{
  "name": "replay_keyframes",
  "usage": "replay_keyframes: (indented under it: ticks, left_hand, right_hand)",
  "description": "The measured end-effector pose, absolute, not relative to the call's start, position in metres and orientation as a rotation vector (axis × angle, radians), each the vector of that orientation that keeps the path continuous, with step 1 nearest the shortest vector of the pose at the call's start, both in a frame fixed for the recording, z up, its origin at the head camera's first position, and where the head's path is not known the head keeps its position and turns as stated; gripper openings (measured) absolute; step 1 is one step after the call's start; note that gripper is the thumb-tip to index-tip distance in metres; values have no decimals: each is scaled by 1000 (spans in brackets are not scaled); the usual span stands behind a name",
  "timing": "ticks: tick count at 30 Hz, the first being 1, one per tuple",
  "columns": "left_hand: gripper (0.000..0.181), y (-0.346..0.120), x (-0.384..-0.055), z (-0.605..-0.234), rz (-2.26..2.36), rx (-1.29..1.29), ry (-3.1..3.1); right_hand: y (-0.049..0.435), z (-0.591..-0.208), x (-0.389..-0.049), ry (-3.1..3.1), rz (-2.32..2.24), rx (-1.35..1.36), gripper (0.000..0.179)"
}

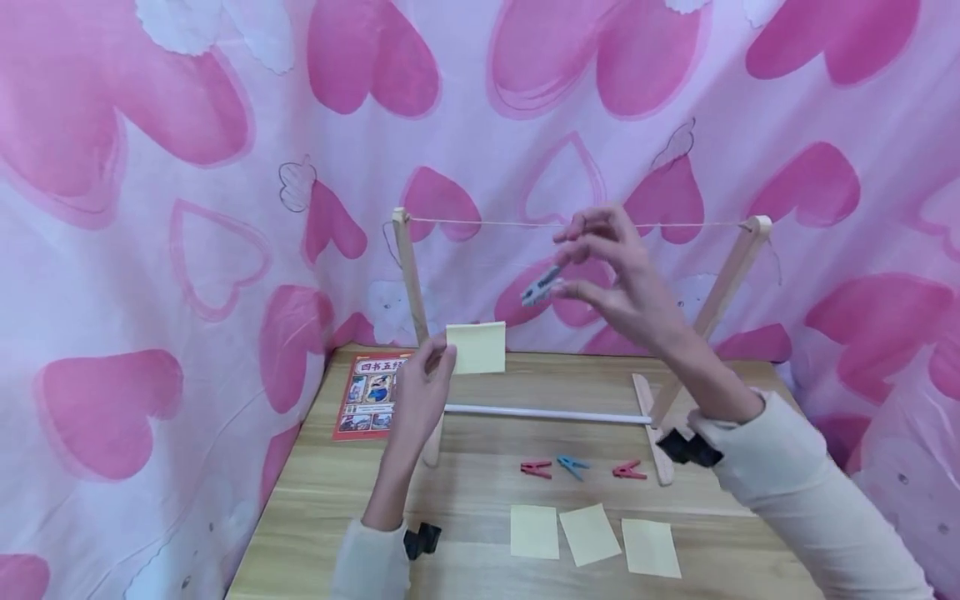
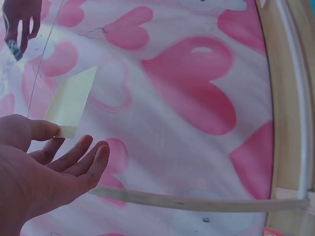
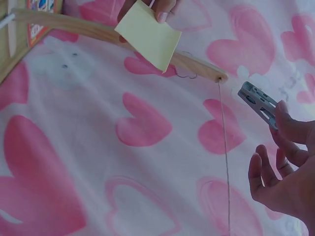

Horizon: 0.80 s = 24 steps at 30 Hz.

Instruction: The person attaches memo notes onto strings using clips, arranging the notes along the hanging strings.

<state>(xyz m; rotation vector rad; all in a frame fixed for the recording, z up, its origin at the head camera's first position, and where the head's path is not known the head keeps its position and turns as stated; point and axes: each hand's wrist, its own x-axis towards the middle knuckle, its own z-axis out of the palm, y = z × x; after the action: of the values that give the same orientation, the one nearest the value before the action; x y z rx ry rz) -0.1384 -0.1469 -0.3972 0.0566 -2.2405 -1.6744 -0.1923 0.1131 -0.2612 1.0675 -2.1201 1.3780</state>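
Note:
My left hand pinches a pale yellow sticky note by its edge, between thumb and index finger, and holds it up below the string. In the left wrist view the thumb presses on one corner of the note, while the other fingers stay apart from it. Higher and to the right, my right hand pinches a grey clothespin by its handle end. The right wrist view shows this clothespin between thumb and index finger, apart from both string and note.
The string spans two wooden posts joined low by a white rod. Two red clothespins and a blue clothespin lie on the table. Nearer are three yellow notes. A red booklet lies left; a heart-patterned curtain hangs behind.

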Motion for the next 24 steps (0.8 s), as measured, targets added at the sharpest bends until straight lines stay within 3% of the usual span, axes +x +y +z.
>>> replay_keyframes:
  ticks: [10, 24]
  left_hand:
    - [23, -142, -171, -367, -1744, -65, -2115]
    - [24, -142, -203, -338, -1670, -82, -2000]
  right_hand:
    - [92, -212, -236, -2120, 1289, 1067, 18]
    - [53, -189, -264, -2193, 1103, 1079, 15]
